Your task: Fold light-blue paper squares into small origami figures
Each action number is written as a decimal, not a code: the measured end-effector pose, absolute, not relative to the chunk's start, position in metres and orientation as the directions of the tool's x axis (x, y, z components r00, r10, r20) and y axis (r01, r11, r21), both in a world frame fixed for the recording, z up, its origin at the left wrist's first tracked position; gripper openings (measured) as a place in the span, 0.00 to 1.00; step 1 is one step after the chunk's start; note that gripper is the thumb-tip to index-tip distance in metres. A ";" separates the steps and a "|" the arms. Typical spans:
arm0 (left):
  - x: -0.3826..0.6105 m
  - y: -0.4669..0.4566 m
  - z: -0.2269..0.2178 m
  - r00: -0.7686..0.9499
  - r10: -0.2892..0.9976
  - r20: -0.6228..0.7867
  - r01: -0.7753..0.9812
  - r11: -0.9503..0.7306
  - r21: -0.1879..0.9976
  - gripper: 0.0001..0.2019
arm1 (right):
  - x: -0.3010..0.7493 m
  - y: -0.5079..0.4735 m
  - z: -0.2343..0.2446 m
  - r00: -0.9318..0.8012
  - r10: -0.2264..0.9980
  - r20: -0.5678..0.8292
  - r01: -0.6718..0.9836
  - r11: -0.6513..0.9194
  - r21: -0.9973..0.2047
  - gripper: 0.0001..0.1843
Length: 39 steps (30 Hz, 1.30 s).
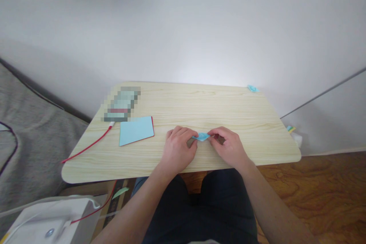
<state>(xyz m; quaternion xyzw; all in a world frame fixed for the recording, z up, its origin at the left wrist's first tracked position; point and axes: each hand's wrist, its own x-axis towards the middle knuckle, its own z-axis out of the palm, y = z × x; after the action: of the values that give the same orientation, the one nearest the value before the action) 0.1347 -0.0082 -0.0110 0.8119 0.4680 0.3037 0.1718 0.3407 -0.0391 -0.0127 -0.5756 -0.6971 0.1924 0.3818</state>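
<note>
A small folded piece of light blue paper (202, 137) is held just above or on the pale wooden table (197, 103), near its front edge. My left hand (179, 145) pinches its left corner between thumb and fingers. At the right corner, the thumb and fingertips of my right hand (228, 145) are closed on the same paper. To the left of my hands lies a flat stack of light blue paper (136, 131) with a red edge. Another small folded blue paper (253, 88) rests at the table's far right corner.
A phone (122, 103), blurred out, lies at the back left with a red cable (88, 147) running off the table's left edge. Below on the left stands a white box (48, 221). Grey fabric (37, 133) borders the left side, and a white wall (183, 26) rises behind.
</note>
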 end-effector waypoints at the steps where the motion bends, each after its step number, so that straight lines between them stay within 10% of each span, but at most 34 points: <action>1: 0.134 -0.008 -0.011 0.379 0.864 0.331 0.655 -0.503 0.563 0.08 | 0.342 -0.039 -0.013 -0.054 0.950 0.309 0.656 0.267 -0.706 0.10; 15: 0.135 -0.008 -0.011 0.325 0.877 0.354 0.630 -0.480 0.610 0.21 | 0.359 -0.024 0.001 -0.158 0.922 0.354 0.701 0.357 -0.617 0.09; 39: 0.138 -0.007 -0.008 0.326 0.895 0.306 0.691 -0.446 0.569 0.10 | 0.392 -0.012 0.005 -0.147 0.951 0.272 0.764 0.284 -0.580 0.09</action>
<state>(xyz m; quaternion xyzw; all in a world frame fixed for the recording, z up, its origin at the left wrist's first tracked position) 0.1382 -0.0068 -0.0076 0.7961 0.4978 0.2987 0.1707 0.3925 -0.0119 0.0046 -0.5782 -0.7414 0.1544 0.3036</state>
